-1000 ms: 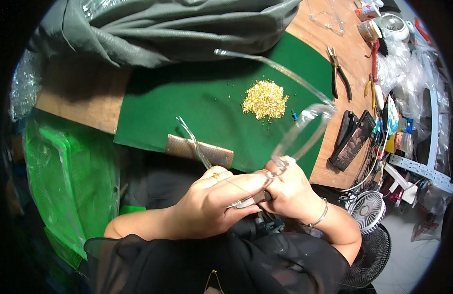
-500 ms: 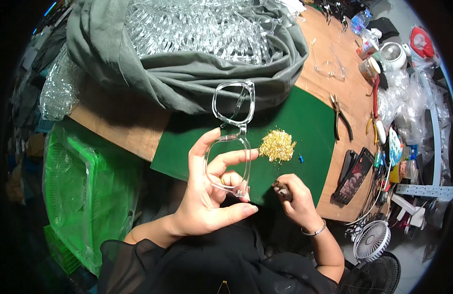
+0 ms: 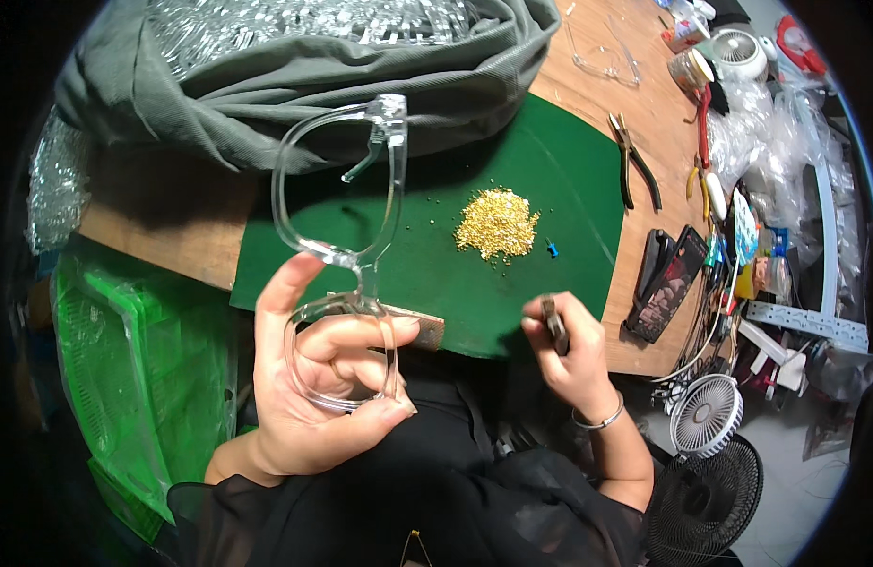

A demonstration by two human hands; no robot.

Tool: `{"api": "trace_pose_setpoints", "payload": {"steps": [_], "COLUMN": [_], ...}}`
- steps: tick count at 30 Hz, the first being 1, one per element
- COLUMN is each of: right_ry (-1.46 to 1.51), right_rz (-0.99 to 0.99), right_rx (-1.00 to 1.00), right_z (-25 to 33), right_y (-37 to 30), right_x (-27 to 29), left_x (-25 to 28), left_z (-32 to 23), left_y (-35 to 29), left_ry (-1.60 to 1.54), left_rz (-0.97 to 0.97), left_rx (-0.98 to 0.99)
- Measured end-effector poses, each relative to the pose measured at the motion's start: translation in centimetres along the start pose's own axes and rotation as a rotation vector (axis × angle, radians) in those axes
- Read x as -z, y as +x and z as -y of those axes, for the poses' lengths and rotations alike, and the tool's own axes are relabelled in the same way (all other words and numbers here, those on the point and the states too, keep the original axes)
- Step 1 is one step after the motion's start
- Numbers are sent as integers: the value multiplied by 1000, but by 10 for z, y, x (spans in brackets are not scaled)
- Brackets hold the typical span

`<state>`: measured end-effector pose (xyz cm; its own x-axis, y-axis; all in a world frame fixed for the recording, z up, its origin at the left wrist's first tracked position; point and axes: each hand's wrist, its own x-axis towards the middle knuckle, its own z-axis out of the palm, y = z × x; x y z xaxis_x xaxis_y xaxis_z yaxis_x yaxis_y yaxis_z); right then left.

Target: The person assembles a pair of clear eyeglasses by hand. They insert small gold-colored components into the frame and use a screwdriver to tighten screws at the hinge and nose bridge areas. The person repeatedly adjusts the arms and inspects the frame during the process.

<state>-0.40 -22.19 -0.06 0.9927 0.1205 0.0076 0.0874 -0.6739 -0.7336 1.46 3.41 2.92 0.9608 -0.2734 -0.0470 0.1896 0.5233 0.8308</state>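
Observation:
My left hand (image 3: 299, 420) holds up a clear plastic eyeglass frame (image 3: 364, 276) without lenses, turned on end. The thumb and fingers grip its lower rim, and the index finger points up beside the bridge. A short arm shows inside the upper rim. My right hand (image 3: 583, 350) is closed around a dark metal tool (image 3: 554, 324) near the mat's front edge; most of the tool is hidden, so its kind is unclear. Beyond the hands, a heap of tiny gold-coloured metal pieces (image 3: 496, 225) lies on the green mat (image 3: 559, 142), with a small blue pin (image 3: 552, 249) beside it.
A grey cloth (image 3: 238, 113) wraps many clear frames (image 3: 294, 24) at the back. Black-handled pliers (image 3: 635, 165), a phone (image 3: 668, 283) and another clear frame (image 3: 606, 61) lie to the right. Green baskets (image 3: 143, 378) stand left; fans (image 3: 706, 416) stand lower right.
The view has shifted, with the table sliding up and left. My left hand has brought the frame nearer and turned it. A brown textured strip now shows at the mat's front edge.

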Motion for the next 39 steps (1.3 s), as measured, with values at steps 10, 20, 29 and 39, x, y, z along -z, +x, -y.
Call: {"api": "trace_pose_setpoints", "payload": {"steps": [10,20,29,39], "right_ry": [-268,-416,398,360], "right_rz": [-51,-100,-75,-100], "right_rx": [21,21,-53,394], "right_z": [-32,-26,29,43], "right_y": [37,40,6,0], "right_x": [-30,-42,-10,-17], "left_x": [20,-4,-21,-27], "left_z": [0,25,10,18], "left_y": [0,-19,-3,-18], "left_ry": [-134,97,-53,5], "left_rz": [319,355,188,299], "left_rx": [23,349,629,586]}}
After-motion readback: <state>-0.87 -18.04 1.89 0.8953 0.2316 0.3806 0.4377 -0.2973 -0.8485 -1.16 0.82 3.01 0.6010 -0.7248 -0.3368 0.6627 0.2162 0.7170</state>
